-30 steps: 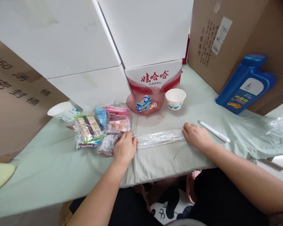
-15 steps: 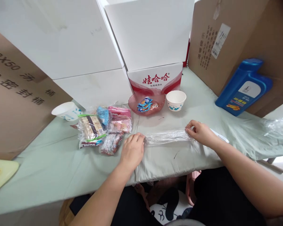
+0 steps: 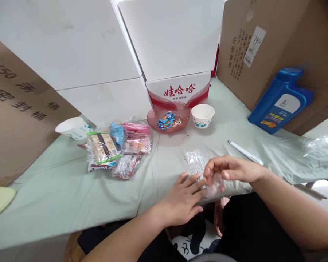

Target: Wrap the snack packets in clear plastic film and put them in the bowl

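Observation:
A strip of clear crinkled plastic film (image 3: 194,162) lies near the table's front edge, now running away from me. My left hand (image 3: 182,200) is spread palm down, with its fingertips on the near part of the film. The fingers of my right hand (image 3: 229,170) curl round a bunched end of the film, which hangs below them at the edge. Part of the film is hidden behind both hands. To the right of my right hand rests a slim white pen-like tool (image 3: 245,152).
Wrapped snacks (image 3: 104,147) are piled at the left beside a tipped paper cup (image 3: 73,128). A pink glass bowl (image 3: 153,120) holding small blue packets stands near an upright paper cup (image 3: 202,116). A blue bottle (image 3: 280,102) leans against a cardboard box (image 3: 262,43). White boxes (image 3: 172,40) line the back.
The film was stretched sideways between both hands; now it is turned lengthwise and bunched at the near end. My left hand has moved right and spread its fingers. The white tool is uncovered.

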{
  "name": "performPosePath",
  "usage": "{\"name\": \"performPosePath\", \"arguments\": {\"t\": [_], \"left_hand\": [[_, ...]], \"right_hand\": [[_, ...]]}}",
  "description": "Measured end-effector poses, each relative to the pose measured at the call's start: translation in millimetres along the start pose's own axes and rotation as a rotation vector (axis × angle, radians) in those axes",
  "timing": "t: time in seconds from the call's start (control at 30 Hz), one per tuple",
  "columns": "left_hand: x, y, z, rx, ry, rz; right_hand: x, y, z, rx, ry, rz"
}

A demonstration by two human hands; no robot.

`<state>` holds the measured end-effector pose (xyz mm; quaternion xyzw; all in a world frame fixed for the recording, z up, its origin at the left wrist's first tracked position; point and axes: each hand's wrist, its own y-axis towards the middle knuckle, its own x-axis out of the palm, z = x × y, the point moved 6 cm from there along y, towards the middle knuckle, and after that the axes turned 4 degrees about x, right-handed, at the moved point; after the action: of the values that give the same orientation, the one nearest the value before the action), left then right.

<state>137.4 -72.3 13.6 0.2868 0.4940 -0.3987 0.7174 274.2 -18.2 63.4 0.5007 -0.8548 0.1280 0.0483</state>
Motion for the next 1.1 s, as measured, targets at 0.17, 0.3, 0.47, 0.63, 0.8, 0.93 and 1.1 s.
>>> {"name": "performPosePath", "arguments": {"t": [0.17, 0.3, 0.47, 0.63, 0.8, 0.93, 1.1], "left_hand": [[-5.6, -0.4, -4.2, 0.005, -0.058, -0.002], [-3.0, -1.3, -9.4, -0.014, -0.052, -0.011], [-1.4, -3.1, -15.0, -0.048, -0.066, -0.02], [-2.9, -0.9, -17.4, -0.074, -0.069, -0.056], [-10.3, 0.3, -17.2, -0.055, -0.095, 0.102], [-31.7, -12.0, -27.2, -0.133, -0.098, 0.544], [-33.8, -12.3, -31.0, -0.096, 0.139, 0.603]], "right_hand": [[-37.4, 32.8, 27.5, 0.0, 0.217, 0.358], [-52.1, 47.8, 45.3, 0.044, 0.297, 0.506], [-54.6, 47.8, 40.7, -0.021, 0.356, 0.551], [-55.9, 51.6, 42.2, -0.039, 0.388, 0.585], [-54.4, 59.1, 50.0, 0.015, 0.283, 0.549], [-51.9, 59.2, 50.9, -0.005, 0.209, 0.511], [-44.8, 59.1, 49.5, -0.023, 0.173, 0.443]]}}
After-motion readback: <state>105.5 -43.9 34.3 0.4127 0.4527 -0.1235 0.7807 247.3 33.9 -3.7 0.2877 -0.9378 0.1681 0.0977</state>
